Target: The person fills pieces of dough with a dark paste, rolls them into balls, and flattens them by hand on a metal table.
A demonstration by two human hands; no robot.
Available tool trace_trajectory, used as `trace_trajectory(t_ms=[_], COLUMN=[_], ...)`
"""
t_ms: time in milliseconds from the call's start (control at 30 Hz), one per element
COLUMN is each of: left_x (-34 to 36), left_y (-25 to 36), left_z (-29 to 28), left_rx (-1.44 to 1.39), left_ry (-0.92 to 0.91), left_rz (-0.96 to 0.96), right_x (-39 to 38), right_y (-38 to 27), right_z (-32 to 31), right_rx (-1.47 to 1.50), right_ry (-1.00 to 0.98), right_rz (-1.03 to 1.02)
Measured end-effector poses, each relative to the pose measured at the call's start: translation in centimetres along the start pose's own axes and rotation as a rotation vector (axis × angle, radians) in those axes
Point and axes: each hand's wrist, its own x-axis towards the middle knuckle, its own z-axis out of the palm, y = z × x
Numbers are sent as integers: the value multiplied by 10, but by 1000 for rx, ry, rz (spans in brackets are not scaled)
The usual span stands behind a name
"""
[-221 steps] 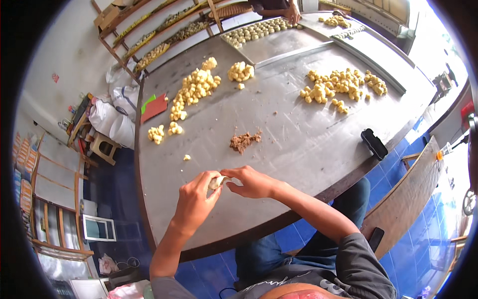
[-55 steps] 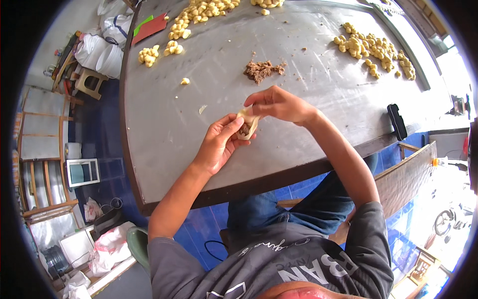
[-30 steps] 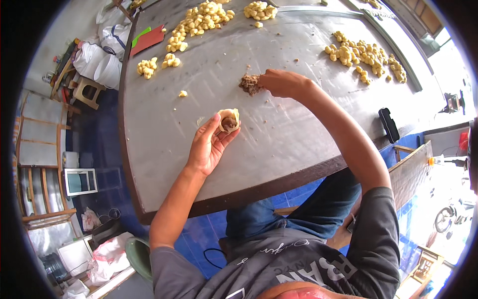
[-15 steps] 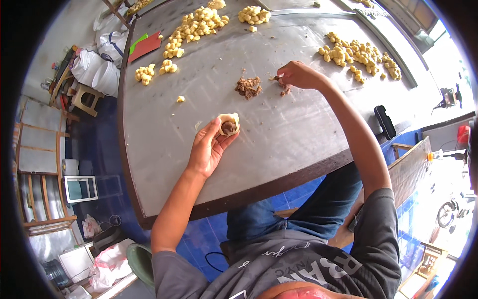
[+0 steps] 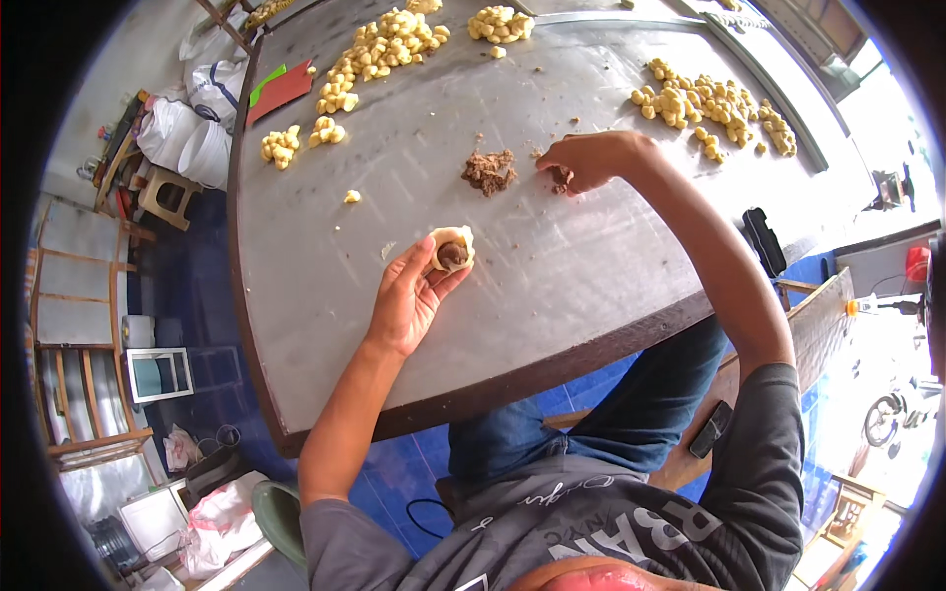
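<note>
My left hand is closed around a cupped piece of pale dough, held just above the table. A dark brown ball of filling sits in the dough. My right hand reaches down to the tabletop with curled fingers, gripping a small clump of brown filling. Just left of those fingers lies a larger crumbly heap of brown filling.
Piles of small dough balls lie at the far left, with another pile at the far right. One loose dough piece rests left of centre. A red scraper and a black case lie near the table's edges.
My right hand has dropped slightly and its fingers have moved onto the small clump of filling. My left hand still holds the filled dough in nearly the same place.
</note>
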Motion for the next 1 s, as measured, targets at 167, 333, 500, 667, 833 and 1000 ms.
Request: trace_trajectory(t_ms=[167, 333, 500, 667, 833, 1000], left_x=[-2, -2, 0, 0, 2, 3], left_y=[1, 2, 2, 0, -2, -3], left_z=[0, 0, 5, 2, 2, 2], left_rx=[-24, -25, -28, 21, 6, 14], left_ry=[13, 23, 31, 8, 10, -1], left_rz=[-10, 5, -16, 12, 8, 4], right_x=[-8, -19, -19, -22, -37, -38], right_y=[-18, -6, 5, 30, 40, 37], right_z=[16, 37, 38, 49, 25, 46], right_rx=[-43, -89, 150, 163, 92, 87], right_ry=[83, 309, 366, 607, 231, 344], right_rz=[154, 89, 208, 54, 259, 202])
